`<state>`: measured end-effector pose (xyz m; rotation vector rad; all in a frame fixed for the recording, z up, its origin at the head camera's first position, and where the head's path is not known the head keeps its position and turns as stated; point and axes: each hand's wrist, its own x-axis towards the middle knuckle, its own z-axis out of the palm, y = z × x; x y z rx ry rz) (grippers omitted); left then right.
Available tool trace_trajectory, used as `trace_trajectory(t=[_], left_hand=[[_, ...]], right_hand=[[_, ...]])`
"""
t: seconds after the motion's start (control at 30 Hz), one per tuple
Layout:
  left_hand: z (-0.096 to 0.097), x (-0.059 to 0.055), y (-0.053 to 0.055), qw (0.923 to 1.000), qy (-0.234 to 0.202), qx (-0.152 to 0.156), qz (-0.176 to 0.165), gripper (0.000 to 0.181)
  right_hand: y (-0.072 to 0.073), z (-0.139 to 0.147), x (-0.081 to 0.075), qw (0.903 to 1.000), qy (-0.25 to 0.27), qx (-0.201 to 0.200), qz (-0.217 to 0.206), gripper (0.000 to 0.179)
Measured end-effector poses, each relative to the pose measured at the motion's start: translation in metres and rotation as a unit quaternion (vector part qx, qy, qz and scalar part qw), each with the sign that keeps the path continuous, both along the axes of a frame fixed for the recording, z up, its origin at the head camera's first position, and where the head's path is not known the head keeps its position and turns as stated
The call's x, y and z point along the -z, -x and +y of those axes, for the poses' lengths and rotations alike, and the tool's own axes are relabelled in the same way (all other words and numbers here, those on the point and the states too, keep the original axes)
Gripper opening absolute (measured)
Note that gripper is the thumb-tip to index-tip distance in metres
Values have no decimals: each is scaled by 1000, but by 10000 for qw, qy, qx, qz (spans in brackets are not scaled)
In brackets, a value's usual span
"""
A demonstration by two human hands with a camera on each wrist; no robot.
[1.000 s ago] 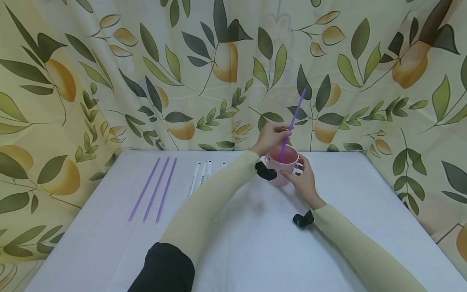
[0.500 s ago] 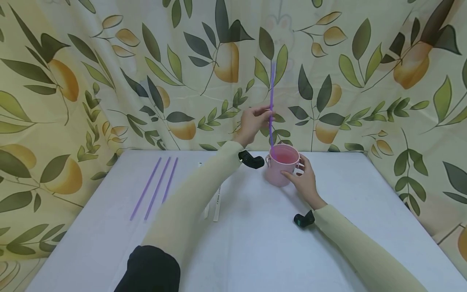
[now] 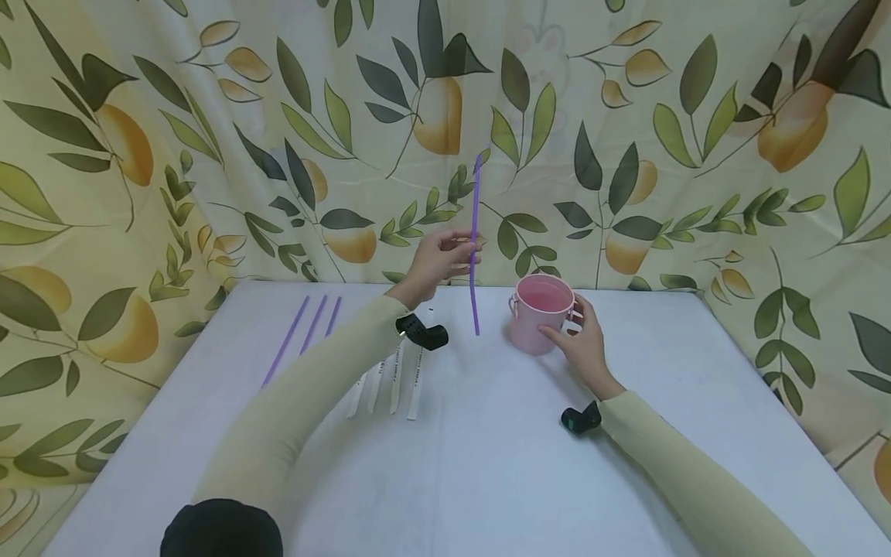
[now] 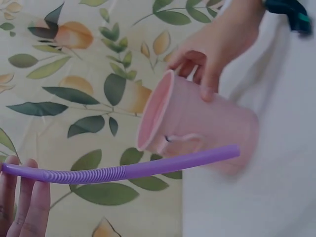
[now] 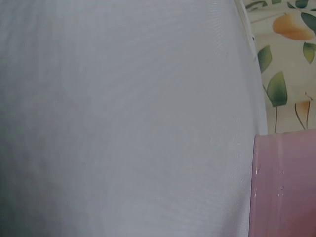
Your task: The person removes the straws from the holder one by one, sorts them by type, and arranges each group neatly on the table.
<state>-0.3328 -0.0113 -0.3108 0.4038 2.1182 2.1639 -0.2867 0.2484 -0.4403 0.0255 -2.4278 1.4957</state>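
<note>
My left hand [image 3: 437, 264] pinches a purple drinking straw [image 3: 475, 209] and holds it nearly upright, to the left of the pink bucket [image 3: 530, 329]. The left wrist view gives a close look at the straw [image 4: 158, 165], with its ribbed bendy section and the fingertips at one end of the frame. Small handle lugs sit on the sides of the bucket [image 4: 212, 118]. My right hand [image 3: 585, 352] grips this bucket from the right, thumb on the front wall. Only part of the bucket's wall [image 5: 286, 182] shows in the right wrist view.
Several narrow white printed strips [image 3: 416, 387] lie left of the middle of the white table [image 3: 501, 464]. Farther left are 3 more purple straws [image 3: 285, 340], partly behind my left arm. A leaf-and-fruit patterned curtain [image 3: 445, 178] hangs behind the far edge.
My left hand has drawn the straw up out of the bucket and carried it left, clear of the rim. The right hand keeps its grip on the bucket, which stays put.
</note>
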Motion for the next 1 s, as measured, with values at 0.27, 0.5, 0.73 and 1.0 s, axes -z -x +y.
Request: trace_trajectory(t=[0.27, 0.5, 0.73, 1.0], left_hand=[[-49, 21, -20, 9974, 610, -8, -383, 36], [-99, 29, -27, 9919, 1085, -341, -572, 37], [-148, 30, -32, 9781, 1747, -693, -892, 38], [-211, 37, -36, 9648, 2361, -753, -876, 42]], right_hand=[[0, 1, 0, 10000, 13, 21, -29, 83], [1, 2, 1, 10000, 43, 51, -7, 83], [1, 2, 0, 10000, 22, 74, -25, 83], [2, 0, 1, 10000, 27, 52, -64, 83]])
